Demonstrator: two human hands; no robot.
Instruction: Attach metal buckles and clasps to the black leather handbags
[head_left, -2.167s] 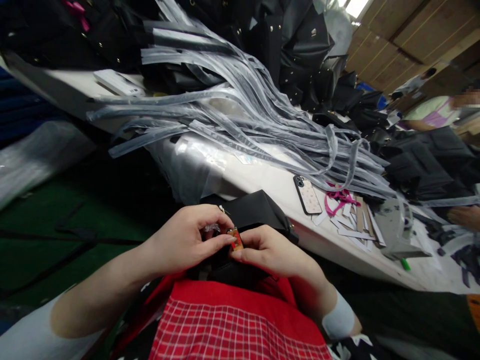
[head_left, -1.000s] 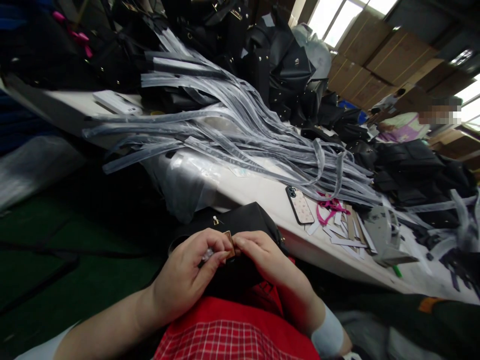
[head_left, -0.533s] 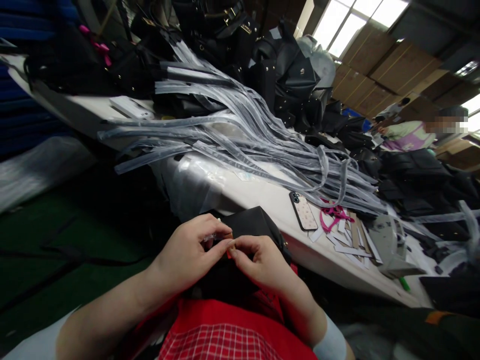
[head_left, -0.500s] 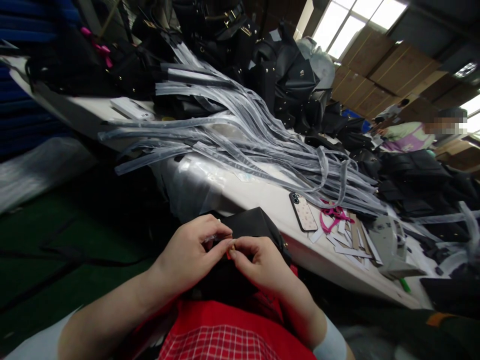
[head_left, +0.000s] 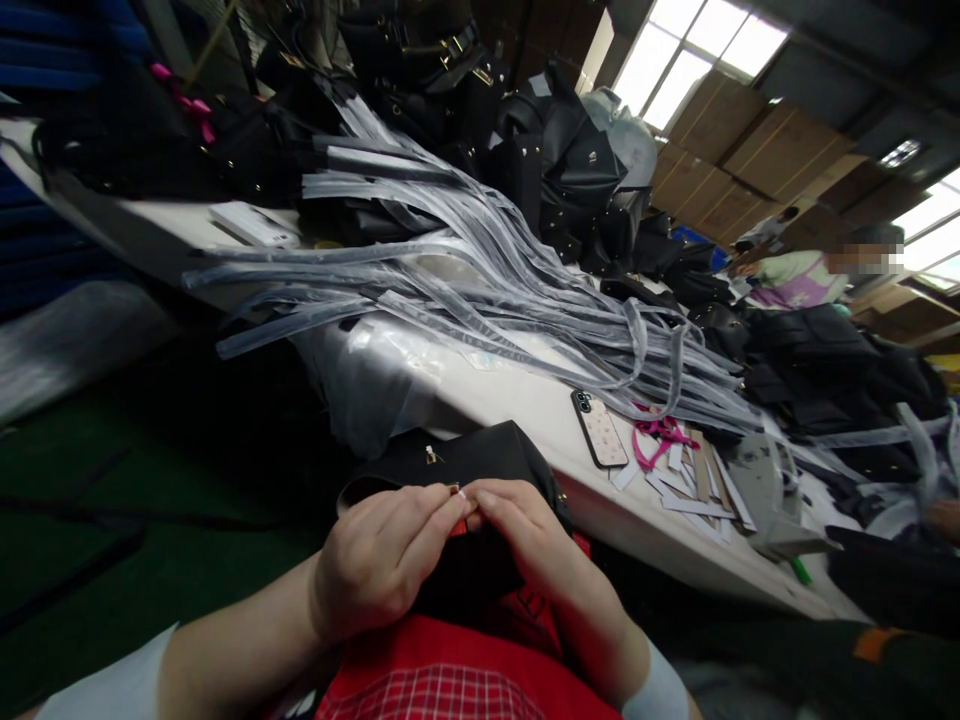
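Left hand (head_left: 379, 575) and right hand (head_left: 525, 540) jointly pinch the tag (head_left: 458, 526), over the bag (head_left: 472, 462).

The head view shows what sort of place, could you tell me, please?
Likely a handbag workshop: black bags heaped on a long white table, clear plastic strips spread across it, cardboard cartons stacked behind.
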